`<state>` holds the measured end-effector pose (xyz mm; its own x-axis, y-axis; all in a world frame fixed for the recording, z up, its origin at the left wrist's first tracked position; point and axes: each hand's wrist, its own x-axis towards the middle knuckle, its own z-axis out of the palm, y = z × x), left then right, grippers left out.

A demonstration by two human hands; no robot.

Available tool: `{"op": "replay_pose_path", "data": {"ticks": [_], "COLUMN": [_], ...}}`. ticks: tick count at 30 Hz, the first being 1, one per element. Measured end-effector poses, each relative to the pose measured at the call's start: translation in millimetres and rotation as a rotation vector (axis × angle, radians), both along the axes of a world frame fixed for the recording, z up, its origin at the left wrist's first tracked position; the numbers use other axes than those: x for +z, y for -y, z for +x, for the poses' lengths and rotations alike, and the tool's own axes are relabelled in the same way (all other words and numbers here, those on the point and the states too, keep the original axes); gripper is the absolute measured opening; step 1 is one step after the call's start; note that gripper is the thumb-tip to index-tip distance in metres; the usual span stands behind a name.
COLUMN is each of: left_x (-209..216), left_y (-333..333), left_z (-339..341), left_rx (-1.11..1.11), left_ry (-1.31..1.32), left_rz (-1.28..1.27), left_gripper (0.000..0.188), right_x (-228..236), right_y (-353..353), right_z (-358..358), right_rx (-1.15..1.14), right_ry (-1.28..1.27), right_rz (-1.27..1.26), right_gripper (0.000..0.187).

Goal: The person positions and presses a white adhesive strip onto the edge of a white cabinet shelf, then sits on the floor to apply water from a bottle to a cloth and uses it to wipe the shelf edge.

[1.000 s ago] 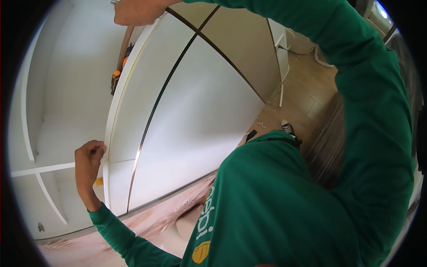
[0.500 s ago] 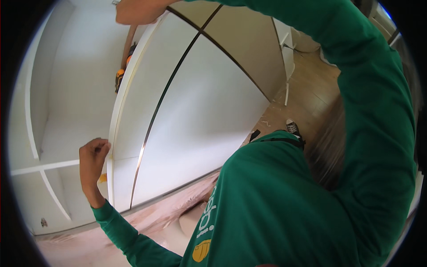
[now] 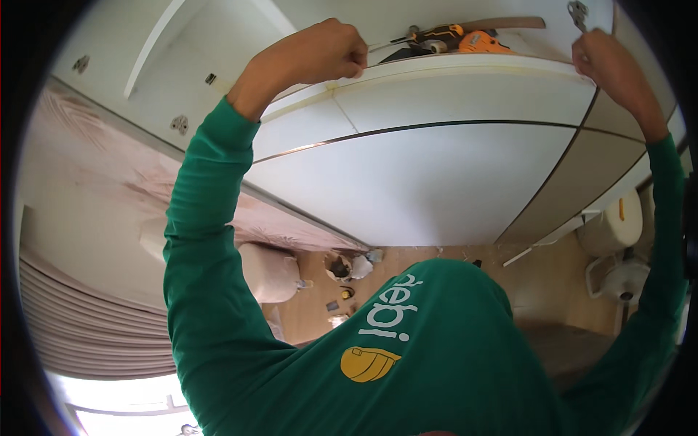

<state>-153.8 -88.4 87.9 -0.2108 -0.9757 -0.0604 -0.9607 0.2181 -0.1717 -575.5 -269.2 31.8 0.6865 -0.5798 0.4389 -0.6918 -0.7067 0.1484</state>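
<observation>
Both hands are gripping the top edge of a large white cabinet door panel.

The left hand [image 3: 320,51] is curling into a closed fist over the upper edge of the white door panel [image 3: 436,167], its fingers wrapping the rim near the panel's left end. The right hand [image 3: 614,73] is clasping the same edge far to the right, fingers folding over it, with what is probably a small metal fitting [image 3: 578,11] poking up just above the knuckles, though the view there is too cramped to be sure. Dark thin lines are dividing the panel into sections. Just behind the edge, between the two hands, an orange and black power drill [image 3: 454,38] is lying on the cabinet's top surface. Green sleeves are running down from both wrists. Far below, small bits of debris [image 3: 342,280] are sitting on the wooden floor [image 3: 552,283].
</observation>
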Motion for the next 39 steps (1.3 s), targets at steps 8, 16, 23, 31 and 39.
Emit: {"op": "replay_pose_path", "data": {"ticks": [8, 16, 23, 31, 39], "left_x": [-2.4, -14.3, -22.9, -57.3, -73.2], "left_y": [-3.5, -9.3, -17.7, -24.1, -40.9], "left_z": [-3.0, 8.6, 1.9, 11.6, 7.1], "left_rx": [0.047, -0.042, -0.025, -0.126, -0.126], "left_ry": [-0.024, -0.076, -0.006, 0.058, 0.116], "left_rz": [-0.043, -0.105, -0.237, -0.481, -0.661], "left_gripper": [0.018, 0.014, 0.01, 0.005, 0.018], "right_x": [3.3, 0.0, -6.6, -1.3, -20.7], "right_y": [-3.4, -11.1, -23.7, -16.2, -1.1], "right_z": [4.2, -1.4, 0.3, 6.3, -11.9], "right_rx": [-0.076, 0.053, 0.011, -0.056, 0.03], "right_ry": [-0.005, -0.029, -0.005, -0.154, -0.015], "right_rz": [0.038, -0.015, -0.135, -0.094, -0.193], "right_gripper": [0.006, 0.009, 0.015, 0.011, 0.013]}}
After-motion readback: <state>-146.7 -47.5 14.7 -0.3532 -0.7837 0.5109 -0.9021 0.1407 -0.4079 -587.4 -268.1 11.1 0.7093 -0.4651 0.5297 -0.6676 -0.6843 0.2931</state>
